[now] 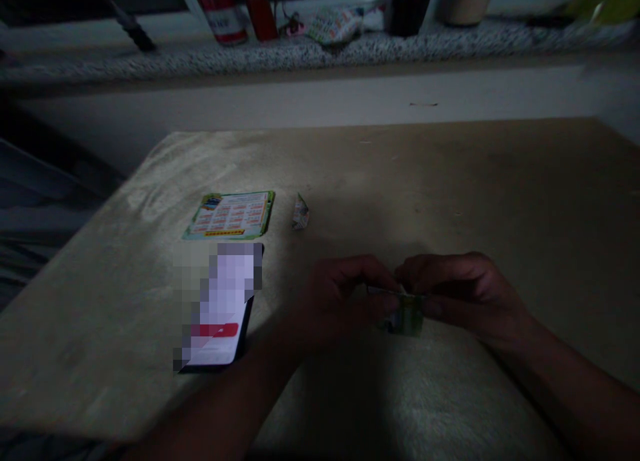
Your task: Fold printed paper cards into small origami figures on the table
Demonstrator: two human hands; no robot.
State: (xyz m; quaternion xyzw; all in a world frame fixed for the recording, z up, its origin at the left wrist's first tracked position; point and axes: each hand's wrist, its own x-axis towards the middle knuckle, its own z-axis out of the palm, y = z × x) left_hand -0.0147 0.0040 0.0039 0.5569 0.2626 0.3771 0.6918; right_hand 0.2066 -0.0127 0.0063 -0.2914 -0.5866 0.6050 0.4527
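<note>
Between my two hands is a small piece of green printed paper [407,316], which looks folded, held just above the table. My left hand [345,301] pinches its left side between thumb and fingers. On the other side, my right hand [457,291] grips the right upper edge in the same way. The fingertips of both hands nearly meet over the paper's top and hide part of it. Dim light leaves the print on the paper hard to make out.
A lit phone [215,348] lies left of my left forearm. Behind it are a printed calendar card [233,214] and a small folded paper piece [301,213]. At the back, a granite sill [280,60] carries a red can [220,14], a dark cup [407,8] and a crumpled wrapper [335,24].
</note>
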